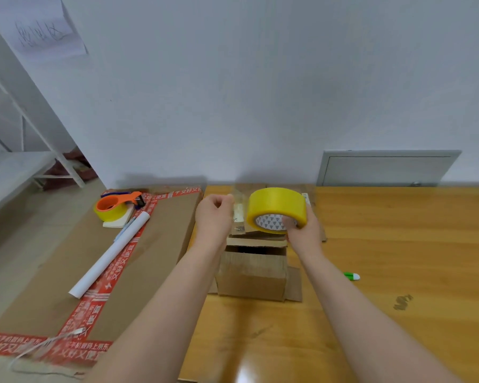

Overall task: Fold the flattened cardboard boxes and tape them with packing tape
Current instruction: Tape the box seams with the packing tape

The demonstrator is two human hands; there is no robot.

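Observation:
A small brown cardboard box (250, 275) stands on the wooden table (398, 244), its top flaps partly folded with a dark gap showing. Above it my right hand (302, 230) grips a yellow roll of packing tape (277, 205), thumb in the core. My left hand (215, 214) pinches the free end of the clear tape strip (239, 211), pulled out to the left of the roll. The strip hangs over the box's far flaps.
A large flat cardboard sheet (155, 244) with red printed tape lies at the left. On it sit an orange tape dispenser (116, 205), a white paper roll (108, 255) and a pen. A green-and-white marker (352, 276) lies to the right of the box. A white cord (39, 346) trails at the front left.

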